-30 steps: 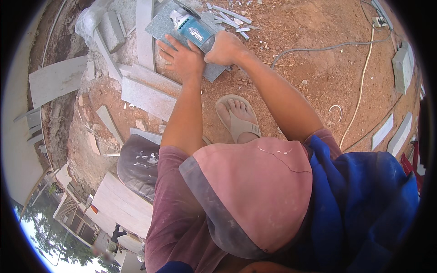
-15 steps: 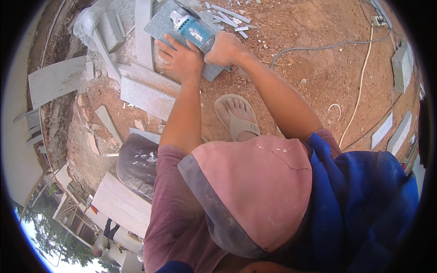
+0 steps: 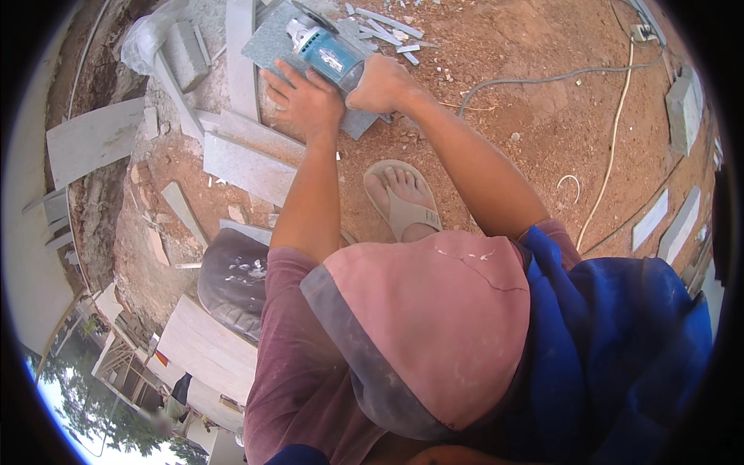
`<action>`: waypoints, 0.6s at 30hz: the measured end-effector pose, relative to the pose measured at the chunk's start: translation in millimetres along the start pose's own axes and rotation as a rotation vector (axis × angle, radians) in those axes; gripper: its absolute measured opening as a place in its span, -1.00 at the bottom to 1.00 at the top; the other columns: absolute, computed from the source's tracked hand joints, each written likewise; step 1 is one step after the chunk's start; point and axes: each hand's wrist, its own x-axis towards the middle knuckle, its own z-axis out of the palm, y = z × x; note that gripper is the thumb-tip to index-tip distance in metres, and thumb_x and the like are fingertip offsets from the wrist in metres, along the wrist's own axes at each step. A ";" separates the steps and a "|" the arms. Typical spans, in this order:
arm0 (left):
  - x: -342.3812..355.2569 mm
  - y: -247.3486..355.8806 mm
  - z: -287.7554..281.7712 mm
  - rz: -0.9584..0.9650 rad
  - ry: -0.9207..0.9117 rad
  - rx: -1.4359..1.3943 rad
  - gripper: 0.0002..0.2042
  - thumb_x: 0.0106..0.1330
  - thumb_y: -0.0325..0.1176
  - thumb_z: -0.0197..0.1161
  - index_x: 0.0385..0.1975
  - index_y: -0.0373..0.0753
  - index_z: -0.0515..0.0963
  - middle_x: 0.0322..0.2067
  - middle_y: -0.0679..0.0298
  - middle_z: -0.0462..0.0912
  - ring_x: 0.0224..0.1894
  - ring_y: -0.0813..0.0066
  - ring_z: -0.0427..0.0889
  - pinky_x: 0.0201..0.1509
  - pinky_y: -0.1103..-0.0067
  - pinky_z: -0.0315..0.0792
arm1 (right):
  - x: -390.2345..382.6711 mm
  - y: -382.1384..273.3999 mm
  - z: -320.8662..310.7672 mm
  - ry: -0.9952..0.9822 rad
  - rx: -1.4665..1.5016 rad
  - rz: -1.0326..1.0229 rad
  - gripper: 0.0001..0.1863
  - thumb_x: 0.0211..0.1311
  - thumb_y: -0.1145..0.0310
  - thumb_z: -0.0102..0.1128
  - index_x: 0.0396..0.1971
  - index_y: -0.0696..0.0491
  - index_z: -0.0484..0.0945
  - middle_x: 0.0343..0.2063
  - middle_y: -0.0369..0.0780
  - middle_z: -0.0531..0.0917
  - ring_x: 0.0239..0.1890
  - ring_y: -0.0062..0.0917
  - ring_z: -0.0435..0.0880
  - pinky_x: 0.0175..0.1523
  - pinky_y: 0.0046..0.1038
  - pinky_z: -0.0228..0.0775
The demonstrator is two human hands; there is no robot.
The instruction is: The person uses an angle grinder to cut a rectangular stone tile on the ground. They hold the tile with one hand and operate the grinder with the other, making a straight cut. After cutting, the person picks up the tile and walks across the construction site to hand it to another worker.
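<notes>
One blue-green angle grinder [image 3: 332,56] lies along a grey stone slab [image 3: 267,40] on the ground, near the upper edge of our view, its dark disc [image 3: 312,14] pointing away from us. Our right hand [image 3: 381,84] is wrapped around the tool's rear end; our left hand [image 3: 308,101] is spread wide, palm down on the slab, thumb side close against the grinder's body. As we judge it, things are partway along: several narrow strips [image 3: 380,31] lie loose just beyond the slab, apparently already cut, while a broad area of slab remains under our hands. We cannot tell how deep any cut beneath the disc runs, or whether the disc is spinning.

Nearer to us, pale slabs [image 3: 248,167] lie stacked to the left, seemingly uncut. Farther left a thick grey block [image 3: 186,56] rests by clear plastic [image 3: 146,39]. To the right, a grey cord [image 3: 535,80] and a white cord [image 3: 616,155] cross the reddish soil [image 3: 496,155].
</notes>
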 end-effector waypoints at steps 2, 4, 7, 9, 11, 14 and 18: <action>-0.4 1.0 -2.1 -0.004 -0.003 -0.003 -0.35 0.61 -0.12 -0.09 0.59 -0.31 0.03 0.61 -0.22 -0.18 0.60 -0.27 -0.06 0.41 -0.38 0.01 | 0.1 0.5 0.4 0.002 0.004 0.002 -0.47 -0.22 0.24 0.40 -0.33 0.43 0.71 -0.30 0.28 0.74 -0.17 0.02 0.82 0.00 -0.21 0.68; -0.7 2.8 -4.6 -0.015 -0.010 -0.003 -0.36 0.61 -0.13 -0.10 0.59 -0.31 0.03 0.61 -0.22 -0.18 0.60 -0.25 -0.06 0.41 -0.37 0.00 | -1.2 -0.2 -0.4 0.002 0.009 0.005 -0.47 -0.22 0.24 0.40 -0.33 0.44 0.70 -0.30 0.28 0.74 -0.16 0.03 0.82 0.01 -0.21 0.68; -0.6 2.0 -3.9 -0.009 -0.002 -0.003 -0.36 0.61 -0.13 -0.11 0.59 -0.31 0.03 0.61 -0.21 -0.18 0.60 -0.25 -0.06 0.42 -0.37 0.00 | -1.4 1.4 0.9 0.002 0.017 0.011 -0.47 -0.22 0.24 0.40 -0.33 0.45 0.69 -0.30 0.28 0.74 -0.16 0.03 0.82 0.00 -0.20 0.67; -0.5 1.5 -2.9 -0.007 0.000 -0.001 -0.36 0.61 -0.13 -0.11 0.59 -0.31 0.03 0.61 -0.20 -0.18 0.60 -0.25 -0.06 0.42 -0.37 0.00 | -0.2 2.8 1.6 -0.005 0.001 0.008 -0.47 -0.22 0.25 0.40 -0.34 0.45 0.69 -0.31 0.28 0.73 -0.16 0.03 0.82 0.00 -0.20 0.67; -0.7 1.6 -2.7 -0.008 0.000 -0.002 -0.36 0.61 -0.13 -0.11 0.59 -0.30 0.03 0.61 -0.20 -0.17 0.60 -0.25 -0.06 0.43 -0.37 0.00 | 0.1 3.6 1.8 -0.004 -0.009 0.005 -0.48 -0.22 0.25 0.40 -0.35 0.45 0.69 -0.31 0.28 0.73 -0.17 0.03 0.82 -0.01 -0.19 0.67; -0.9 3.6 -4.2 -0.014 -0.005 -0.007 -0.36 0.61 -0.13 -0.11 0.59 -0.30 0.02 0.61 -0.20 -0.17 0.60 -0.24 -0.06 0.43 -0.37 -0.01 | -1.7 2.1 0.2 -0.010 -0.014 0.017 -0.51 -0.20 0.28 0.38 -0.34 0.44 0.70 -0.28 0.27 0.74 -0.13 0.01 0.82 0.03 -0.20 0.67; -0.8 4.0 -4.5 -0.016 -0.008 -0.002 -0.36 0.61 -0.14 -0.11 0.59 -0.30 0.02 0.61 -0.20 -0.17 0.61 -0.23 -0.07 0.44 -0.35 -0.02 | -4.3 -0.7 -3.0 -0.041 -0.018 0.042 -0.55 -0.17 0.34 0.33 -0.32 0.42 0.72 -0.21 0.27 0.75 -0.05 -0.01 0.82 0.10 -0.23 0.66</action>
